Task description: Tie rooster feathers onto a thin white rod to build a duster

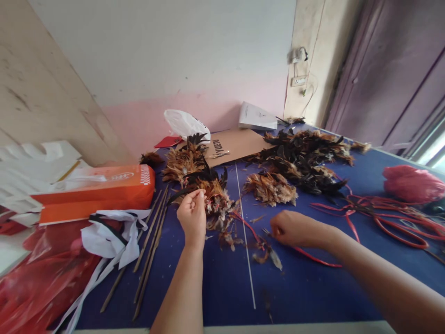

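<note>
My left hand is closed in a pinch at the near left side of a bundle of brown and black feathers. What its fingertips hold, if anything, is too small to make out. Curled into a loose fist, my right hand is just above the blue table; thin tips stick out by its fingers, but their kind is unclear. A red cord runs from the feather bundle toward the right hand. Loose feathers lie below and left of that hand.
More feather piles lie behind, near a cardboard sheet. Coiled red cords and a pink bag are at right. An orange packet, white straps and thin sticks occupy the left.
</note>
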The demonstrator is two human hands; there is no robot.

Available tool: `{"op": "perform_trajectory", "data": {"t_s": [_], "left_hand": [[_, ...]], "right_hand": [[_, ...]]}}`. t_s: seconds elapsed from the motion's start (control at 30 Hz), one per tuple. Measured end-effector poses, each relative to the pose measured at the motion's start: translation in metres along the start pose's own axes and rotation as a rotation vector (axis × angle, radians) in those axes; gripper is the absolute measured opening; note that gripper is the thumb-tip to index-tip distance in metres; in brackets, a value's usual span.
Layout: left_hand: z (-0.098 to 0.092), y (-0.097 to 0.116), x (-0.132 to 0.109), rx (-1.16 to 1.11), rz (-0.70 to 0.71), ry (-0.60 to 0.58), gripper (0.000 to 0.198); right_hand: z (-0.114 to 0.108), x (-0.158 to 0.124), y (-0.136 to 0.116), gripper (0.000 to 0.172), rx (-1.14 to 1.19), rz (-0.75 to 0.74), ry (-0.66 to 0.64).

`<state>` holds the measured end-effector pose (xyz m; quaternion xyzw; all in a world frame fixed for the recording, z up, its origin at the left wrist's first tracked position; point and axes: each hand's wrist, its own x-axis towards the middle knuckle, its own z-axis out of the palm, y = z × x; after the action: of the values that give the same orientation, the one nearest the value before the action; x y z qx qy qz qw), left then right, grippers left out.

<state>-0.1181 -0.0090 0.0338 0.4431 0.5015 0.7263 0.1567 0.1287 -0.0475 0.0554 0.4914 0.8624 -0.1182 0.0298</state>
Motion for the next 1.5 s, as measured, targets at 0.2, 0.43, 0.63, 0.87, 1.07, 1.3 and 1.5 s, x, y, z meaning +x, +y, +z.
{"op": "perform_trajectory", "data": {"t_s": [0.2,0.43,0.63,0.87,1.07,1.3,1.5], "left_hand": [[0.003,0.009,-0.005,-0.072,0.001,0.003,0.025],[0.004,0.004,-0.009,-0.033,-0.043,-0.099,0.026],[0.002,0.002,-0.007,-0.022,-0.044,-0.149,0.025],[0.004,0.005,-0.009,-0.045,-0.05,-0.136,0.024],[0.008,0.005,-0.016,0.041,-0.055,-0.245,0.023],[0.017,-0.002,-0.026,0.119,-0.055,-0.418,0.021],[0.026,-0.003,-0.044,0.242,0.204,-0.696,0.016]], "right_hand": [[0.028,-0.014,-0.022,0.026,0.084,-0.107,-0.024],[0.037,0.06,-0.054,0.02,0.25,-0.103,0.203],[0.01,0.074,-0.04,0.022,0.447,-0.142,0.42],[-0.007,0.037,0.004,0.019,0.525,0.037,0.514],[-0.03,0.022,0.021,0.026,0.612,0.178,0.635],[-0.017,0.035,0.055,0.022,0.468,0.291,0.697],[0.005,0.041,0.058,0.021,0.352,0.245,0.545]]}}
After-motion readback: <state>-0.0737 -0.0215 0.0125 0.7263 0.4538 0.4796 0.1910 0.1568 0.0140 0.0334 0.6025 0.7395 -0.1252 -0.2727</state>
